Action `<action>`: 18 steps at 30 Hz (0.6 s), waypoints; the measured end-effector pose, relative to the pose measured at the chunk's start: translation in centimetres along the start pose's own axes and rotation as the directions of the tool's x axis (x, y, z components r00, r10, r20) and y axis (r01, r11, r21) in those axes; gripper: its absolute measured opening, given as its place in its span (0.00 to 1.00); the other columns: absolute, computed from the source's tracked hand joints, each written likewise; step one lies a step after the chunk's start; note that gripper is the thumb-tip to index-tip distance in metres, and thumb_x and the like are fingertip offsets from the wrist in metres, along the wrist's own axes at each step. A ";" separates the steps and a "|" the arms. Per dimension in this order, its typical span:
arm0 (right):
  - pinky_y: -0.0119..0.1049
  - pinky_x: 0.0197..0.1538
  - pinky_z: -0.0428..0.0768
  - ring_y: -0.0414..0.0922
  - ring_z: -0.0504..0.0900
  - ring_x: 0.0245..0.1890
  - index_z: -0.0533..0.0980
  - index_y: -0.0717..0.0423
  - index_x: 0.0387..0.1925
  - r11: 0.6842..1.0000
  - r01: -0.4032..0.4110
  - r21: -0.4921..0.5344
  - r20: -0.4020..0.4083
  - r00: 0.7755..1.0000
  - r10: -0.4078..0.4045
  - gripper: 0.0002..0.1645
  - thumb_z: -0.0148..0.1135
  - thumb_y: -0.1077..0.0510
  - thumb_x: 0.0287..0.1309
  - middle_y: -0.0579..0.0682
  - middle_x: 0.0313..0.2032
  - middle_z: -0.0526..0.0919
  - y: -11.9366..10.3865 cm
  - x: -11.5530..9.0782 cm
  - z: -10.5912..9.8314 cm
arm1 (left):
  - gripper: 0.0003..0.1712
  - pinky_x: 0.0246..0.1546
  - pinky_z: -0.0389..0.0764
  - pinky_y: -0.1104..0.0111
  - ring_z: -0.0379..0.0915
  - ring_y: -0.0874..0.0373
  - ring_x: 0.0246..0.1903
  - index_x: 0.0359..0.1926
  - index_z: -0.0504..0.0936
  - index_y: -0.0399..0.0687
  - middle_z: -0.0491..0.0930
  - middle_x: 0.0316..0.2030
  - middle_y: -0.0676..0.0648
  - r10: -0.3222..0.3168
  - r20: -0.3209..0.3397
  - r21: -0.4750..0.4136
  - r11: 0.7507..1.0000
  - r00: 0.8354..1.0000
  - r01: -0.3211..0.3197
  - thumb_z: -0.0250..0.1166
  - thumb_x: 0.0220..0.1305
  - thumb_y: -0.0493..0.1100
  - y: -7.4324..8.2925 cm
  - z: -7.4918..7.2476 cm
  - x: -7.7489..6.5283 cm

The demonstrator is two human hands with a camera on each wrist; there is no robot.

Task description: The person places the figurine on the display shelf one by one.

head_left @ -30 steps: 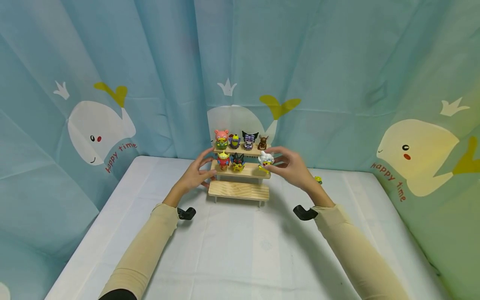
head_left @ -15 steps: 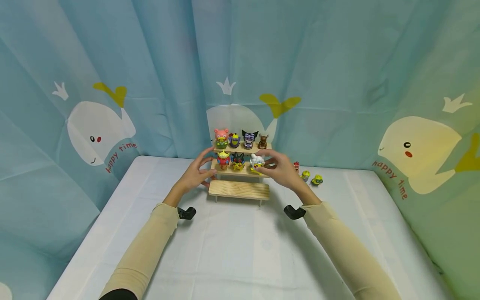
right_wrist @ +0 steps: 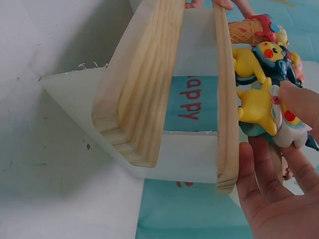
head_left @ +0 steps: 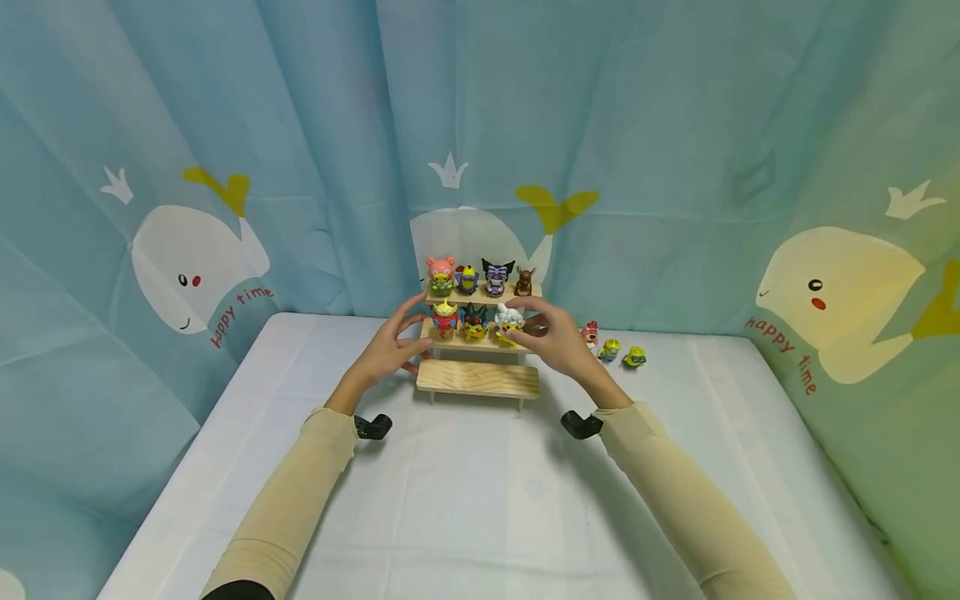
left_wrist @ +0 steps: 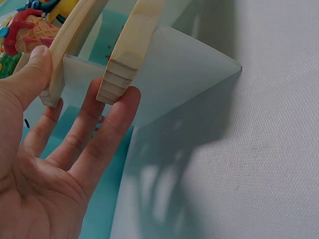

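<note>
A three-tier wooden display stand [head_left: 480, 379] stands on the table against the curtain. My left hand [head_left: 387, 350] holds its left end, the thumb at the middle plank's end and fingertips touching the lowest plank [left_wrist: 124, 59]. My right hand [head_left: 558, 337] pinches a yellow toy figurine with a white fluffy top [head_left: 509, 321] at the middle tier. In the right wrist view, that yellow figurine [right_wrist: 259, 107] is right beside a yellow-and-dark figurine [right_wrist: 254, 62]. A red-and-blue figurine [head_left: 445, 319] stands at the left of that tier.
On the top tier stand a pink figurine [head_left: 441, 277], a yellow-and-purple one [head_left: 467, 281], a black-eared one [head_left: 497, 278] and a brown one [head_left: 524, 282]. Right of the stand, a red-topped figurine [head_left: 590, 334] and two yellow ones [head_left: 610, 350] sit on the white table [head_left: 450, 500].
My right hand has moved left along the middle tier with the white-topped figurine, closer to the dark-eared one. Figurines on the table at right have come into view. My left hand stays put.
</note>
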State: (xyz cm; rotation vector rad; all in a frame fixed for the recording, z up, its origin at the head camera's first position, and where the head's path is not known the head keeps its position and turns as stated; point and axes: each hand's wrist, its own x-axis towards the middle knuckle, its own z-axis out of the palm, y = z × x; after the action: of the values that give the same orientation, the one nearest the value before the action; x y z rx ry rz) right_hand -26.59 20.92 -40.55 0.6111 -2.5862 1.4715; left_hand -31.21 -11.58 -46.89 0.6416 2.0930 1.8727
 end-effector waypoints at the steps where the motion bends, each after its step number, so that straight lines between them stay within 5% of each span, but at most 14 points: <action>1: 0.56 0.48 0.85 0.60 0.84 0.48 0.76 0.56 0.65 1.000 0.004 -0.003 -0.005 1.000 -0.004 0.28 0.71 0.62 0.65 0.58 0.64 0.77 -0.5 -0.1 0.0 | 0.48 0.37 0.78 0.29 0.82 0.31 0.47 0.82 0.48 0.73 0.49 0.80 0.38 -0.002 0.004 -0.007 1.000 1.000 0.002 0.64 0.74 0.39 0.4 0.1 -0.1; 7: 0.58 0.48 0.84 0.63 0.84 0.46 0.77 0.62 0.63 0.999 0.034 -0.002 -0.033 0.999 -0.034 0.26 0.70 0.66 0.64 0.62 0.61 0.78 -2.9 -0.7 0.2 | 0.48 0.40 0.74 0.25 0.75 0.21 0.52 0.83 0.48 0.67 0.48 0.79 0.33 -0.011 0.016 -0.030 0.999 1.000 0.011 0.64 0.74 0.36 0.9 0.2 -0.2; 18: 0.58 0.50 0.83 0.61 0.83 0.48 0.77 0.54 0.65 1.000 0.025 -0.018 -0.044 0.999 -0.026 0.29 0.72 0.63 0.63 0.58 0.65 0.75 0.9 0.3 0.9 | 0.48 0.36 0.77 0.27 0.77 0.25 0.52 0.82 0.48 0.75 0.50 0.80 0.38 0.014 0.001 0.003 1.000 1.000 -0.014 0.64 0.74 0.39 -0.3 0.0 0.1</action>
State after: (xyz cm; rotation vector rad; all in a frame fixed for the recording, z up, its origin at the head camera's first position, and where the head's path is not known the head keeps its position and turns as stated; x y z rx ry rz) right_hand -27.16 20.51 -41.62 0.6004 -2.5459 1.4371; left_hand -31.39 -11.58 -47.17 0.6593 2.0968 1.8764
